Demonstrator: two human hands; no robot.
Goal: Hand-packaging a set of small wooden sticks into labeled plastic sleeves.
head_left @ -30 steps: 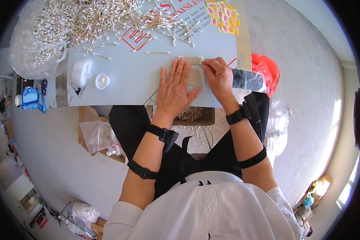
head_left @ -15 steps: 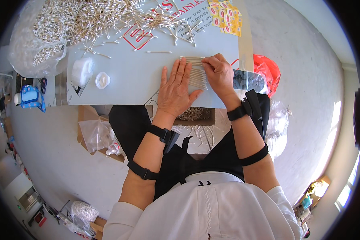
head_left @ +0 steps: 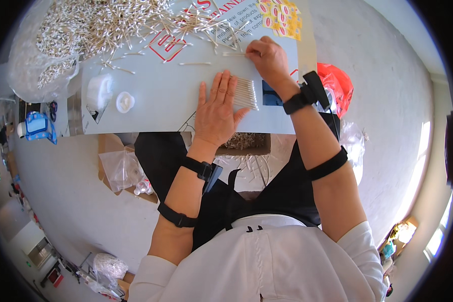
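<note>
My left hand (head_left: 216,108) lies flat on the table, fingers stretched out, partly covering a neat row of cotton swabs (head_left: 245,93). The swabs lie side by side, and their white tips show to the right of my fingers. Farther back, my right hand (head_left: 268,59) is closed in a pinch at the end of a cotton swab (head_left: 232,54) that points left. Whether more than one swab is in that pinch I cannot make out. Beyond both hands spreads a large heap of cotton swabs (head_left: 110,25), with loose ones scattered along its near edge.
Left on the table are a small round white container (head_left: 125,101) and a clear plastic lump (head_left: 100,90). Yellow labels (head_left: 282,19) lie at the back right. A red bag (head_left: 332,88) hangs off the right side. Below the edge stands a cardboard box (head_left: 246,144) of swabs.
My right hand has moved away from the row toward the heap, with a swab at its fingertips. My left hand stays flat beside the row, shifted only slightly.
</note>
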